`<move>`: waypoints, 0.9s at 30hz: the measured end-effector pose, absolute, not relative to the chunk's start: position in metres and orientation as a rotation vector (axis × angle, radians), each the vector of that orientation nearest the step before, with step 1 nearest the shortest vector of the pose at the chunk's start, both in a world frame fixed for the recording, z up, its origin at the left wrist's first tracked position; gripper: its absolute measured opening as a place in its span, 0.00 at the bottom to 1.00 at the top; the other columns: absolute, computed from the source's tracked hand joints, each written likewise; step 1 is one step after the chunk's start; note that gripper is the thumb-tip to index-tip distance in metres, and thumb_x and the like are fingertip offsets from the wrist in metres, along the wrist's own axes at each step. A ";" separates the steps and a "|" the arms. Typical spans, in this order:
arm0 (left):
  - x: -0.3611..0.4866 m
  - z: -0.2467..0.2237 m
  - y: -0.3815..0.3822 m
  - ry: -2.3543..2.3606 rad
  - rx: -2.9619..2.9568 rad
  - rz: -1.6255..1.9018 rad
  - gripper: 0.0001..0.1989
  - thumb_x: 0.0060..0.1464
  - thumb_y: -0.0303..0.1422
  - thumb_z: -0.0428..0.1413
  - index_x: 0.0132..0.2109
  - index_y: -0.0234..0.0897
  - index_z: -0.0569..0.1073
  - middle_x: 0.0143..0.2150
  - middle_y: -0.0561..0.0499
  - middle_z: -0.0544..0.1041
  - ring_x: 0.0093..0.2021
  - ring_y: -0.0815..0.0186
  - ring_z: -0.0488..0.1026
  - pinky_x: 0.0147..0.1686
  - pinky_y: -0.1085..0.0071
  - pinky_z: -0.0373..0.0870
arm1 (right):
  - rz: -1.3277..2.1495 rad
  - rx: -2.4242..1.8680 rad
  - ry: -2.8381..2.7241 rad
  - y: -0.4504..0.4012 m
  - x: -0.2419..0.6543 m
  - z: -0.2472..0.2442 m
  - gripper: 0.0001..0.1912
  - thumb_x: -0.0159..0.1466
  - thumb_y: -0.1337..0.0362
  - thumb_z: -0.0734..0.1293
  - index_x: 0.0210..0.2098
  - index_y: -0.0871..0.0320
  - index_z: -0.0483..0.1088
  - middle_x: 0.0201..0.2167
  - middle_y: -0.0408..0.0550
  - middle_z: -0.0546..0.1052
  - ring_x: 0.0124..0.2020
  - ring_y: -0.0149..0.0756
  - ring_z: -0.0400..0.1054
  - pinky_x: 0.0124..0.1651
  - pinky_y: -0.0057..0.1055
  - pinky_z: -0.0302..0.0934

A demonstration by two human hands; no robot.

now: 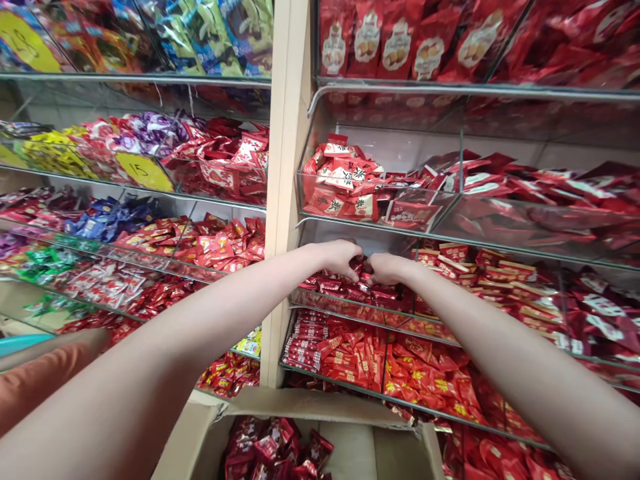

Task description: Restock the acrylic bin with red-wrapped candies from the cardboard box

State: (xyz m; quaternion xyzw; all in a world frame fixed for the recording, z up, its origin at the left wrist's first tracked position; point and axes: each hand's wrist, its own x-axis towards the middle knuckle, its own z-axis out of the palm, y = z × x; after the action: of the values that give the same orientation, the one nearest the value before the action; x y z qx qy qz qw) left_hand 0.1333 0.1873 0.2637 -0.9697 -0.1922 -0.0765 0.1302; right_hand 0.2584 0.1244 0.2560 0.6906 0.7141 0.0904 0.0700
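Observation:
Both arms stretch forward into a clear shelf compartment of dark red wrapped candies (345,288). My left hand (344,259) rests over the candies on the compartment's left side, thumb and fingers curved with a gap between them. Close beside it, my right hand (387,269) has its fingers curled inward and down at the candy wrappers; what lies in them is hidden. Below my arms stands an open cardboard box (310,403) with dark red wrapped candies (273,450) piled at its left side.
A pale wooden post (284,200) divides the shelves. Above my hands, a clear shelf lip (380,227) fronts red-and-white packets (345,177). Orange-red packets (425,380) fill the shelf below. At lower left, another person's arm in an orange sleeve (45,373) reaches toward the left shelves.

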 end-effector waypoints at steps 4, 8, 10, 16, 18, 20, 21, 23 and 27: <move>0.138 0.263 0.192 -0.601 -2.877 -0.177 0.25 0.34 0.44 0.57 0.40 0.35 0.67 0.36 0.47 0.74 0.32 0.64 0.69 0.26 0.74 0.62 | 0.234 2.073 2.154 0.123 0.253 0.257 0.09 0.48 0.73 0.65 0.30 0.61 0.71 0.22 0.49 0.75 0.22 0.34 0.68 0.25 0.26 0.57; 0.140 0.265 0.199 -0.701 -2.940 -0.102 0.26 0.30 0.47 0.57 0.38 0.35 0.69 0.34 0.48 0.75 0.30 0.64 0.69 0.26 0.73 0.62 | 0.304 2.011 2.137 0.123 0.250 0.262 0.10 0.47 0.75 0.66 0.30 0.61 0.72 0.20 0.48 0.75 0.25 0.35 0.70 0.29 0.26 0.59; 0.142 0.266 0.200 -0.753 -2.947 -0.038 0.26 0.30 0.47 0.57 0.37 0.36 0.70 0.33 0.49 0.75 0.29 0.64 0.69 0.26 0.72 0.63 | 0.319 1.957 2.118 0.124 0.248 0.265 0.11 0.46 0.76 0.66 0.31 0.63 0.72 0.22 0.50 0.75 0.28 0.38 0.70 0.29 0.26 0.59; 0.150 0.269 0.193 -0.840 -2.896 0.153 0.26 0.27 0.45 0.59 0.37 0.35 0.73 0.33 0.47 0.76 0.28 0.63 0.70 0.28 0.71 0.64 | 0.267 1.881 2.069 0.123 0.246 0.273 0.11 0.48 0.73 0.64 0.32 0.68 0.72 0.25 0.56 0.76 0.29 0.40 0.70 0.28 0.26 0.59; 0.152 0.269 0.194 -0.861 -2.902 0.156 0.27 0.27 0.45 0.59 0.38 0.35 0.72 0.35 0.47 0.76 0.28 0.63 0.70 0.28 0.71 0.64 | 0.283 1.866 2.063 0.122 0.248 0.272 0.12 0.50 0.73 0.62 0.34 0.68 0.72 0.27 0.56 0.76 0.30 0.39 0.70 0.28 0.25 0.59; 0.152 0.269 0.198 -0.875 -2.911 0.172 0.27 0.28 0.45 0.59 0.39 0.36 0.72 0.35 0.47 0.76 0.28 0.63 0.70 0.27 0.71 0.64 | 0.325 1.862 2.078 0.121 0.250 0.269 0.14 0.50 0.74 0.62 0.36 0.67 0.71 0.31 0.57 0.76 0.32 0.40 0.70 0.29 0.25 0.58; 0.151 0.269 0.200 -0.872 -2.922 0.193 0.27 0.28 0.46 0.59 0.39 0.37 0.72 0.35 0.48 0.76 0.29 0.63 0.70 0.27 0.71 0.64 | 0.340 1.865 2.085 0.121 0.251 0.268 0.14 0.49 0.74 0.62 0.36 0.67 0.71 0.32 0.57 0.76 0.33 0.40 0.70 0.29 0.25 0.58; 0.148 0.270 0.205 -0.838 -2.961 0.189 0.28 0.29 0.46 0.59 0.40 0.37 0.71 0.37 0.49 0.76 0.31 0.64 0.70 0.28 0.73 0.64 | 0.334 1.880 2.095 0.120 0.253 0.266 0.14 0.50 0.74 0.62 0.36 0.67 0.71 0.32 0.57 0.76 0.33 0.40 0.70 0.29 0.25 0.58; 0.143 0.268 0.210 -0.818 -3.010 0.047 0.29 0.31 0.44 0.59 0.43 0.37 0.68 0.39 0.50 0.75 0.33 0.66 0.69 0.30 0.76 0.63 | 0.233 1.955 2.094 0.119 0.256 0.265 0.13 0.51 0.71 0.63 0.37 0.66 0.70 0.28 0.54 0.76 0.28 0.36 0.70 0.25 0.23 0.58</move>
State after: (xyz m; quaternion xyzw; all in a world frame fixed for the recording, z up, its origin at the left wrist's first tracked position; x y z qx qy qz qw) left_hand 0.1426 0.2104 0.2678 -0.9649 -0.2620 0.0151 0.0109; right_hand 0.2559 0.1190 0.2649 0.6742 0.7220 0.0802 0.1333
